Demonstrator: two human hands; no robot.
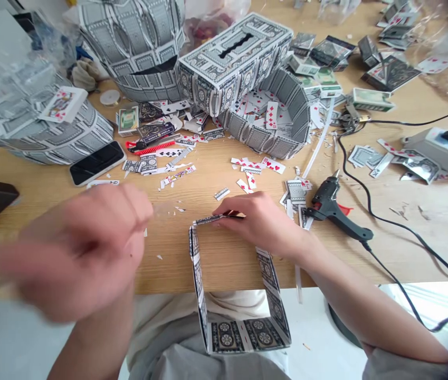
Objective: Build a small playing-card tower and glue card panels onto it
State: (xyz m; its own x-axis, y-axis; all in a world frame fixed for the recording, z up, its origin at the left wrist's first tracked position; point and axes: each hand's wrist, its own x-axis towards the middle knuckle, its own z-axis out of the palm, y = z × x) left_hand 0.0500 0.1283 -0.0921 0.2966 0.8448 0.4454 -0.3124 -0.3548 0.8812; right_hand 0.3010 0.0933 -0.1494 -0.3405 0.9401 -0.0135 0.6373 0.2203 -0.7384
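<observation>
The rectangular, open-centred frame of black-and-white patterned cards (243,336) is at the near edge of the pale wooden bench (168,269), its near wall out past that edge, over the lap. The bare right hand (261,219) has a narrow grip, fingers and thumb pinched on the frame's far wall. The bare left hand (89,248), raised to the left of the frame, is blurred; whether its grip is wide, narrow or holding something, I cannot tell.

The pinch should be firm yet light enough not to crease the card, and the corners want lining up square, since such thin walls probably twist easily. Resting the whole frame on the wood would likely steady it better than an overhang.

Right of the frame lies a black pistol-shaped glue gun (336,208); the forearm is best held clear of its metal nozzle, which may be hot. Loose red-and-white card scraps (251,164) lie beyond the frame and should not get under its walls. Farther beyond stands a grey-patterned, open-topped card basket (271,140).
</observation>
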